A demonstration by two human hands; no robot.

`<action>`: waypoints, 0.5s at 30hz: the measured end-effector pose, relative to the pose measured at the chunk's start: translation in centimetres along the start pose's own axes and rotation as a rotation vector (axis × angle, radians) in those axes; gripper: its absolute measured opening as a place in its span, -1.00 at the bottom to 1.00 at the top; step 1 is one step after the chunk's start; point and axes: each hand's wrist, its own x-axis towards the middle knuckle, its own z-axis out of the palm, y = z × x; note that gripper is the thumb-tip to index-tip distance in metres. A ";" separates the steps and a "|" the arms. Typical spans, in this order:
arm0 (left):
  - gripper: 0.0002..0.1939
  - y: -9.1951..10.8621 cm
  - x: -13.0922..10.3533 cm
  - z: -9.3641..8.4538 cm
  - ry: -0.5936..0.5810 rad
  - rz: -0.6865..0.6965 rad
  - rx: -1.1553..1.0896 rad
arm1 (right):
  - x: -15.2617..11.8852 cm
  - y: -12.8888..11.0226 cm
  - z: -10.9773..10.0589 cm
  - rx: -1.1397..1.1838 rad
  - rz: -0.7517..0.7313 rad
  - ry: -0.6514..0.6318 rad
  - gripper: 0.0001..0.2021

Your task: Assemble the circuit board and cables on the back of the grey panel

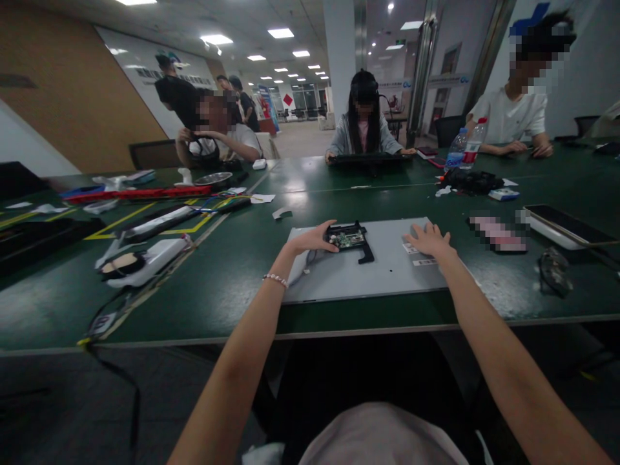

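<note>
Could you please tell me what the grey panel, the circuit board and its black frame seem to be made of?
Grey panel: painted metal or plastic, I cannot tell which; smooth, flat, with a faint sheen.
Circuit board: probably rigid laminate, given the green surface crowded with small components.
Black frame: likely matte plastic, judging by its dull, even black.

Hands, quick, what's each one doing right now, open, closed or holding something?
Left hand: curved around the board's left end; can't tell whether it grips.
Right hand: open, fingers spread, at the panel's right part.
</note>
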 end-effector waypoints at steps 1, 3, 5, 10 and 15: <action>0.14 0.0 -0.1 0.0 0.004 0.017 -0.018 | 0.0 0.0 0.0 -0.002 0.001 0.002 -0.22; 0.12 0.0 -0.2 0.2 0.029 0.039 -0.021 | 0.1 0.1 0.2 -0.010 0.002 0.005 -0.23; 0.12 0.2 -0.2 0.5 0.043 0.052 0.007 | 0.2 0.2 0.3 -0.014 0.000 0.008 -0.22; 0.11 1.3 0.0 1.6 0.006 0.105 0.102 | 0.3 0.3 0.5 -0.008 -0.002 0.013 -0.22; 0.12 2.2 -0.1 2.5 -0.005 0.124 0.148 | 0.1 0.1 0.4 -0.009 0.003 0.003 -0.23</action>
